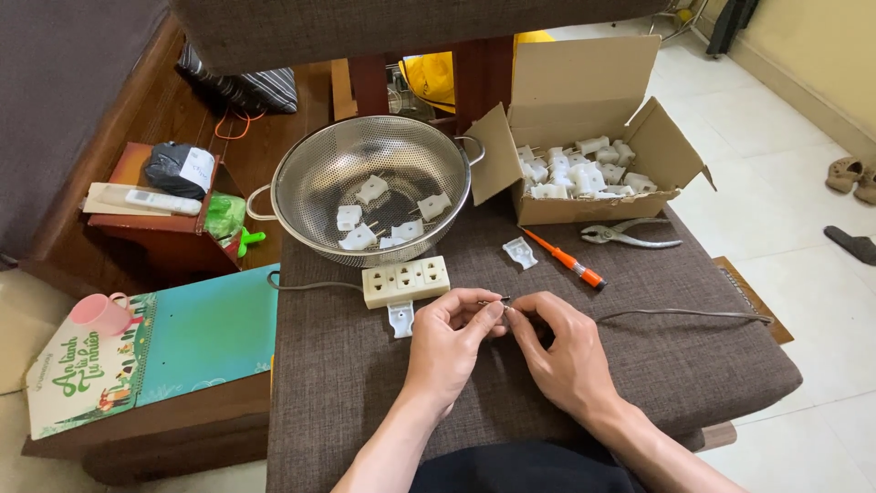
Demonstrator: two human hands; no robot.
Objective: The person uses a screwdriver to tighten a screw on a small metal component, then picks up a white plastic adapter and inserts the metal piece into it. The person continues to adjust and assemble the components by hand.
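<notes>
The left hand (pixel 449 340) and the right hand (pixel 558 351) meet fingertip to fingertip over the middle of the brown cushioned surface (pixel 383 402). Both grips are closed in a pinch on the bare end of a thin grey cable (pixel 680 313), whose tip (pixel 494 300) shows as a small dark stub between the left thumb and forefinger. From the right hand the cable runs off to the right across the surface, toward its right edge.

Just beyond the left hand lies a cream power strip (pixel 406 280), with its own grey cord leaving to the left. A white plug half (pixel 400 318) lies touching the near edge of the strip, just left of the left hand. A second white plug piece (pixel 519 252) lies farther off, and right beside it is an orange-handled screwdriver (pixel 568 261), lying slantwise. To the far right of that rest metal pliers (pixel 628 236).

At the far side of the surface stands a steel colander (pixel 310 183) holding several white plugs (pixel 372 190), and to its right an open cardboard box (pixel 584 82) with many more white plugs (pixel 575 169) heaped inside.

To the left, lower down, a teal booklet (pixel 201 333) lies with a pink cup (pixel 99 313) at its left end.
</notes>
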